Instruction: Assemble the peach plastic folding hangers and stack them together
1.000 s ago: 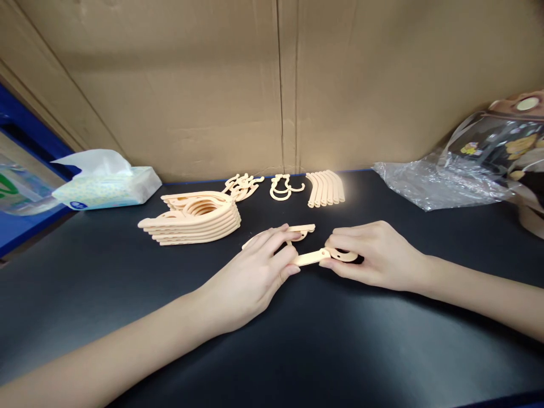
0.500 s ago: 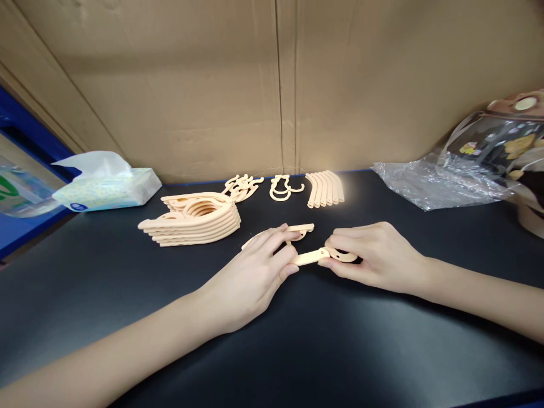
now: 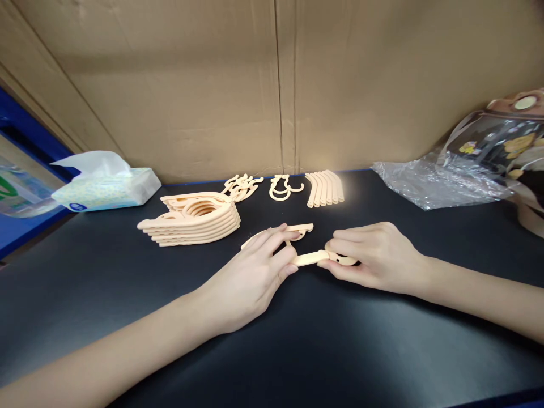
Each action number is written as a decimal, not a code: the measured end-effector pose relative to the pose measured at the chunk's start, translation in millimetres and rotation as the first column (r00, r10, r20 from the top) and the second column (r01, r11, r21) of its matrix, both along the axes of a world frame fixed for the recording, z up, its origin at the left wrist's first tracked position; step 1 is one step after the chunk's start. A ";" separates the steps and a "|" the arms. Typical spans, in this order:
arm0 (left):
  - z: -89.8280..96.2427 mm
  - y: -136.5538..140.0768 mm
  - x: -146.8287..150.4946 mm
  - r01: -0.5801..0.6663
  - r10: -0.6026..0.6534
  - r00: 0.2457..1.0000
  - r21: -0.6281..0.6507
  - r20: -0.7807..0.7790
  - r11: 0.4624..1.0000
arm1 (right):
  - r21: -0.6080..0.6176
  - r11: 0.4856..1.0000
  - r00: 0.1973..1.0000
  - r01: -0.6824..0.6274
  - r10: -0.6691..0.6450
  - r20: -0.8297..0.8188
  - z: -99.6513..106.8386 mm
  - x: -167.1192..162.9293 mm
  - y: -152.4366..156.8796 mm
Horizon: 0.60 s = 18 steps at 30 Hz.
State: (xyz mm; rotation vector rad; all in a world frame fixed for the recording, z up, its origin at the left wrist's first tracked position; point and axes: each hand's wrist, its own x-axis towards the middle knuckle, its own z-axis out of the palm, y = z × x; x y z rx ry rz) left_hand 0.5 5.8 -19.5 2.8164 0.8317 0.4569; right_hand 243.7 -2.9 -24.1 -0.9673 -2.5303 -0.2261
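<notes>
A cream plastic clothes hanger [image 3: 311,258] lies between my two hands, just above or on the dark table. My left hand [image 3: 259,266] is closed over its left part, fingers on top and thumb along the near edge, hiding much of it. One hanger arm [image 3: 304,228] sticks out beyond those fingers. At the right end, my right hand [image 3: 369,255] pinches a curved hanger piece [image 3: 345,260] with a small dark hole against the hanger's end. The fingers cover part of that joint.
Stacked cream hanger bodies [image 3: 195,224] lie at the left. Behind are loose hooks [image 3: 243,187], a few more hooks [image 3: 284,188] and a row of curved arms [image 3: 325,188]. A tissue pack [image 3: 110,190], crumpled clear plastic [image 3: 437,181] and a clear bag [image 3: 501,136] flank them, before a cardboard wall [image 3: 191,96].
The curved piece in my right hand has turned slightly, and less of its curve shows. My left hand keeps its hold, and the other things stay put.
</notes>
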 end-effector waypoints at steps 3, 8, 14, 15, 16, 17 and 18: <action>1.2 -0.3 0.6 -0.009 0.009 1.000 -0.002 -0.022 1.000 | 0.030 0.999 1.000 -0.018 0.018 0.011 0.0 1.8 2.0; 2.9 -0.3 0.6 -0.096 0.095 0.995 -0.024 -0.018 0.995 | -0.015 0.997 0.996 -0.078 0.079 0.034 1.3 7.2 6.3; 2.0 2.7 -0.8 -0.218 0.222 0.974 -0.089 0.043 0.972 | -0.089 0.977 0.973 -0.194 0.203 0.108 3.4 5.4 1.3; 1.1 3.2 -0.9 -0.229 0.234 0.971 -0.091 0.042 0.969 | -0.089 0.975 0.972 -0.203 0.212 0.105 3.9 4.5 0.4; 0.1 3.7 -1.0 -0.237 0.241 0.970 -0.089 0.040 0.967 | -0.093 0.974 0.971 -0.209 0.218 0.101 4.5 3.8 -0.2; -1.0 4.2 -1.2 -0.242 0.246 0.969 -0.085 0.038 0.967 | -0.099 0.972 0.970 -0.214 0.223 0.095 5.0 3.1 -0.5; -2.2 4.7 -1.4 -0.246 0.249 0.968 -0.078 0.037 0.966 | -0.107 0.969 0.969 -0.220 0.230 0.089 5.6 2.6 -0.6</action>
